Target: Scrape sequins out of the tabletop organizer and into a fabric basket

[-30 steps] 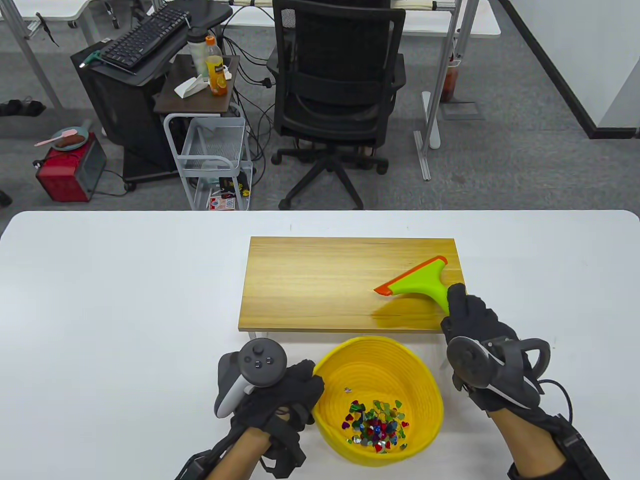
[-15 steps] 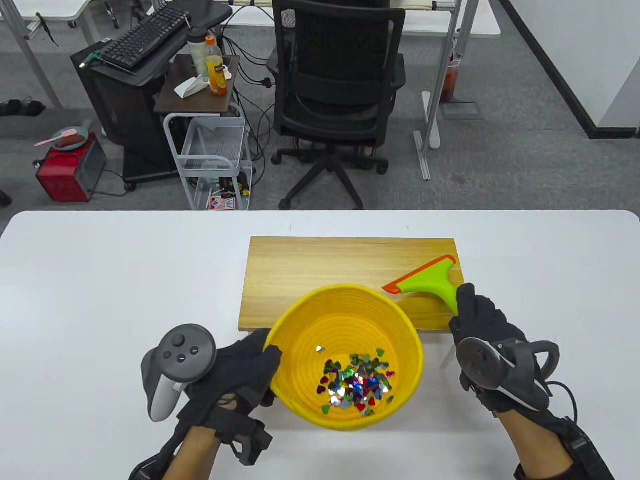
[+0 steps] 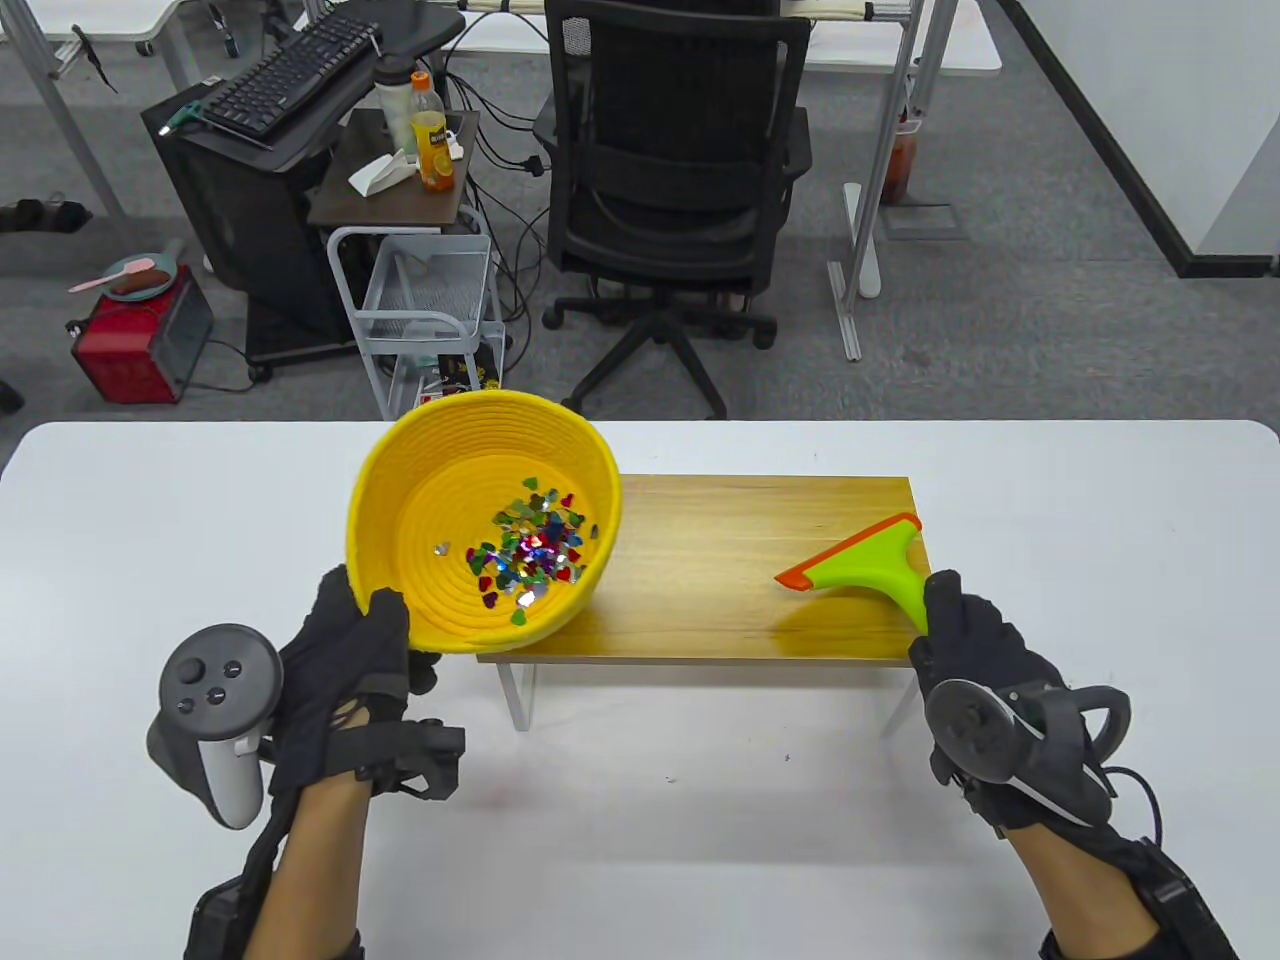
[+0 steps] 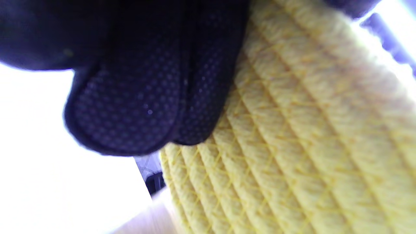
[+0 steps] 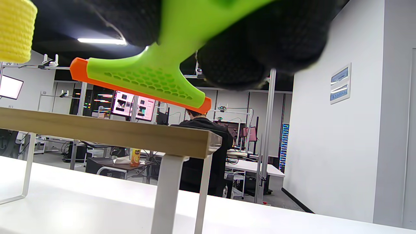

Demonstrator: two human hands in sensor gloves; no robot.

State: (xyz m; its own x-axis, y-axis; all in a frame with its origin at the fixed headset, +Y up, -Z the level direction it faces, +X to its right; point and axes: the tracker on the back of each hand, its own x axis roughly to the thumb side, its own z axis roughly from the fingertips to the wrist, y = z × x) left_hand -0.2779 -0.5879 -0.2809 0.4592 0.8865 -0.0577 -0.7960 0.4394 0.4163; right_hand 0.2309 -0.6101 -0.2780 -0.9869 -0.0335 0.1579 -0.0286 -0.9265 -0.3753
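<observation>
My left hand [image 3: 350, 640] grips the near rim of the yellow fabric basket [image 3: 420, 500] and holds it tilted over the left end of the wooden tabletop organizer [image 3: 720, 590]. Several coloured heart sequins [image 3: 525, 550] lie inside the basket. In the left wrist view my gloved fingers [image 4: 146, 97] press on the basket's woven wall [image 4: 292, 130]. My right hand [image 3: 975, 640] holds the handle of the green scraper with an orange blade [image 3: 860, 565] just above the organizer's right end. The scraper [image 5: 146, 76] also shows in the right wrist view above the organizer's edge [image 5: 130, 135].
The organizer stands on white legs [image 3: 515, 695] on a white table [image 3: 200, 520]. Beyond the table's far edge are an office chair [image 3: 675, 200], a wire cart [image 3: 420, 310] and desks.
My left hand has lifted the basket from the table in front of the organizer and carried it up and to the left over the organizer's left end. The scraper has drifted slightly right.
</observation>
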